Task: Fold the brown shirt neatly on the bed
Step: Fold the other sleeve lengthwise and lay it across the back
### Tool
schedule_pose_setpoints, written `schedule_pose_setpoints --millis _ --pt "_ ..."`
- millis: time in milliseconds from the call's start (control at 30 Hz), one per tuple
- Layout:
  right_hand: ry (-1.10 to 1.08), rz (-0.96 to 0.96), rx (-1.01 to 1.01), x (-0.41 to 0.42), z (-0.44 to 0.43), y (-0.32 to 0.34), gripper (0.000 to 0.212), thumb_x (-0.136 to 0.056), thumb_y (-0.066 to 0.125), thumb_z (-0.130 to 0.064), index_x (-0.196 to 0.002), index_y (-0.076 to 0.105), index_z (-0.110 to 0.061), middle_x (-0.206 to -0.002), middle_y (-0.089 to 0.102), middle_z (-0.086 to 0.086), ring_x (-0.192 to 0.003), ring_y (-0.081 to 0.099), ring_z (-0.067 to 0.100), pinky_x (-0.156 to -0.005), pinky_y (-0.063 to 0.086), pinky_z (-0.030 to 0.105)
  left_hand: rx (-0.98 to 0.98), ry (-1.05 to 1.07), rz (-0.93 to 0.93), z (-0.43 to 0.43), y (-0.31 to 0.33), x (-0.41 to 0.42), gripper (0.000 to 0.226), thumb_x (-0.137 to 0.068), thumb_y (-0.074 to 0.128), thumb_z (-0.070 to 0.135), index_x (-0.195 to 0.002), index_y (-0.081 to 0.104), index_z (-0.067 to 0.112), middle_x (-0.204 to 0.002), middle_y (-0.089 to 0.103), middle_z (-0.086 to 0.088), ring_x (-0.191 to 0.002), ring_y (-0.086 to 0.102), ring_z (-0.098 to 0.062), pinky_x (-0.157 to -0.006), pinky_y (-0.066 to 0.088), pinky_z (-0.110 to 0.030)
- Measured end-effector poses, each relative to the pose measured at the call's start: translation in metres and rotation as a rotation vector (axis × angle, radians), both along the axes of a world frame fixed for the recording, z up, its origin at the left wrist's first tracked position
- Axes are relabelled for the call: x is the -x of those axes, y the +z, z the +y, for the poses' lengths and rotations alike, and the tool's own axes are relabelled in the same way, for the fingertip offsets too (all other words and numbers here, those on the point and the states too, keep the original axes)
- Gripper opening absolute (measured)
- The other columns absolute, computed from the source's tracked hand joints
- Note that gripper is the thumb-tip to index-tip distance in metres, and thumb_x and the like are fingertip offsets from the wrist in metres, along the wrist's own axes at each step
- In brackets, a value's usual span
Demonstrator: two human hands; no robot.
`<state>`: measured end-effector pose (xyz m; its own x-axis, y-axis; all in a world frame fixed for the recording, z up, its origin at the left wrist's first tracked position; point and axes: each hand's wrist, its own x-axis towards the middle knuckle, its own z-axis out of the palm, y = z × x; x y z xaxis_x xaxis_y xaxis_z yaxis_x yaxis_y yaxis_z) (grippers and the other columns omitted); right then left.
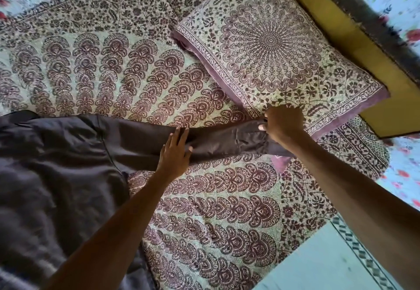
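The brown shirt (56, 164) lies spread over the left half of the bed, its body at the left and one long sleeve stretched out to the right. My left hand (175, 151) lies flat on the middle of that sleeve, fingers straight, pressing it onto the bedspread. My right hand (281, 123) grips the cuff end of the sleeve at the pillow's near edge, fingers curled round the cloth, the sleeve drawn straight between both hands.
A patterned maroon and cream bedspread (216, 210) covers the bed. A matching pillow (272, 46) lies at the upper right, just beyond my right hand. A yellow headboard (363, 46) runs behind it. The bed's edge and pale floor (318, 262) show at lower right.
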<state>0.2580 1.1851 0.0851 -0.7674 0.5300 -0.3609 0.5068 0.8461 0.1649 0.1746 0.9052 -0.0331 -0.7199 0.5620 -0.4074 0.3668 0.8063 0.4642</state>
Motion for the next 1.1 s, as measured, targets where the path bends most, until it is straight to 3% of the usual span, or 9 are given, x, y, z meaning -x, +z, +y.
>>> schedule_pose_setpoints --millis 133,333,500,667,733,833,933,1033,1100 --pt "-0.101 -0.024 0.132 -0.001 0.012 0.005 0.039 -0.081 0.073 -0.045 -0.088 0.058 -0.009 -0.066 0.052 0.0 -0.066 0.056 0.02 -0.06 0.044 0.029 -0.022 0.08 0.117 0.003 0.004 0.017 0.069 -0.093 0.056 0.012 -0.151 0.021 0.02 -0.157 0.021 -0.01 -0.139 0.03 -0.04 -0.102 0.04 -0.06" --pt "-0.165 -0.223 0.233 -0.007 0.021 0.011 0.043 -0.08 0.074 -0.044 -0.082 0.048 -0.01 -0.073 0.053 0.003 -0.074 0.057 0.023 -0.068 0.046 0.032 0.033 0.166 0.19 0.014 0.005 0.009 0.068 -0.094 0.053 0.024 -0.152 0.018 0.019 -0.16 0.018 -0.008 -0.146 0.02 -0.033 -0.113 0.026 -0.056" --pt "-0.091 0.06 0.017 -0.008 0.019 0.004 0.038 -0.082 0.071 -0.047 -0.089 0.063 -0.011 -0.072 0.06 0.003 -0.068 0.057 0.02 -0.061 0.038 0.026 0.018 0.276 0.031 0.025 -0.002 -0.002 0.075 -0.097 0.047 0.035 -0.154 0.002 0.02 -0.163 0.003 -0.007 -0.148 0.007 -0.035 -0.112 0.018 -0.064" --pt "-0.081 -0.036 -0.116 -0.006 0.012 0.001 0.028 -0.086 0.072 -0.027 -0.075 0.053 -0.01 -0.06 0.045 -0.001 -0.061 0.049 0.018 -0.064 0.039 0.028 0.002 0.258 -0.039 0.033 -0.01 0.001 0.077 -0.097 0.049 0.033 -0.154 -0.002 0.023 -0.163 -0.006 -0.006 -0.149 -0.001 -0.035 -0.105 0.013 -0.074" --pt "-0.072 0.076 -0.139 -0.008 0.01 -0.001 0.015 -0.086 0.068 -0.014 -0.09 0.056 -0.008 -0.075 0.056 0.004 -0.076 0.057 0.023 -0.079 0.044 0.036 -0.031 0.224 -0.056 0.03 -0.01 0.001 0.076 -0.097 0.049 0.028 -0.154 -0.001 0.021 -0.163 -0.005 -0.007 -0.149 0.001 -0.034 -0.108 0.012 -0.071" --pt "0.019 0.388 -0.169 -0.009 -0.007 -0.006 0.034 -0.083 0.06 -0.001 -0.116 0.052 -0.007 -0.102 0.061 0.011 -0.096 0.055 0.029 -0.086 0.044 0.044 -0.197 0.217 -0.048 0.015 -0.006 0.002 0.067 -0.097 0.048 0.019 -0.154 0.013 0.018 -0.159 0.022 -0.011 -0.144 0.026 -0.033 -0.112 0.028 -0.056" --pt "0.091 0.544 0.094 0.001 -0.056 -0.015 0.04 -0.08 0.066 -0.001 -0.118 0.057 -0.011 -0.111 0.062 0.006 -0.104 0.055 0.023 -0.092 0.046 0.038 -0.269 0.278 0.086 -0.016 -0.002 0.011 0.054 -0.096 0.049 0.013 -0.147 0.033 0.018 -0.14 0.049 -0.012 -0.125 0.05 -0.031 -0.099 0.044 -0.045" --pt "0.03 0.57 0.402 0.016 -0.129 -0.035 0.033 -0.086 0.061 -0.003 -0.115 0.06 -0.018 -0.111 0.059 0.0 -0.103 0.054 0.016 -0.089 0.048 0.032 -0.255 0.346 0.211 -0.057 -0.01 0.031 0.05 -0.093 0.047 0.004 -0.141 0.042 0.015 -0.136 0.053 -0.014 -0.126 0.049 -0.033 -0.1 0.046 -0.049" --pt "-0.004 0.537 0.563 0.033 -0.179 -0.056 0.045 -0.086 0.056 0.003 -0.125 0.058 -0.017 -0.119 0.058 0.002 -0.108 0.055 0.016 -0.092 0.05 0.031 -0.227 0.427 0.253 -0.091 -0.019 0.048 0.055 -0.088 0.044 -0.003 -0.141 0.042 0.013 -0.139 0.049 -0.017 -0.13 0.045 -0.036 -0.103 0.042 -0.052"
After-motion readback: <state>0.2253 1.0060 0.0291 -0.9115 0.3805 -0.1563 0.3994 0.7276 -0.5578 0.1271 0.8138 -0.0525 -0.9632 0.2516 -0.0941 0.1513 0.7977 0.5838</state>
